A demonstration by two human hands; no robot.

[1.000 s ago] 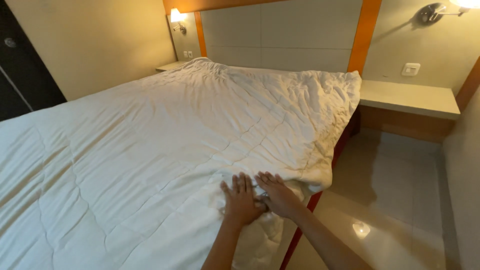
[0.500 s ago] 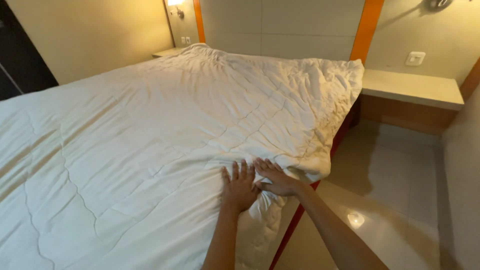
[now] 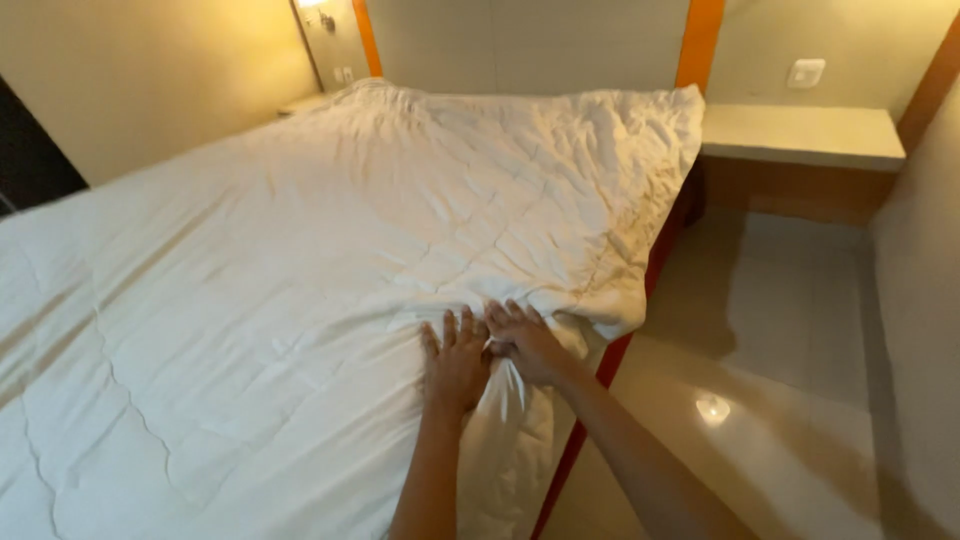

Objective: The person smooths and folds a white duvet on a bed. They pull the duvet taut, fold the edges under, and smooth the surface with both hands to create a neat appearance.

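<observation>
A: Where's the quilt?
B: White quilt point(image 3: 330, 280) covers the bed, fills left and centre of frame. Its near corner hangs over the bed edge at lower centre.
A: Hands?
B: Both at lower centre, side by side, touching. Left hand point(image 3: 455, 360) flat, fingers spread, palm down on the quilt. Right hand point(image 3: 525, 340) just right of it, fingers curled, bunching a fold of quilt at the edge.
A: Grip confirmed?
B: Right has pinched fabric. Left only presses, nothing held.
A: Surroundings?
B: Red bed frame point(image 3: 640, 310) shows under the quilt edge, right of centre. Glossy tiled floor point(image 3: 780, 400) at lower right. Bedside shelf point(image 3: 800, 135) at upper right, orange wall strip point(image 3: 697, 40) beside it. Wall lamp point(image 3: 315, 5) lit at top left.
</observation>
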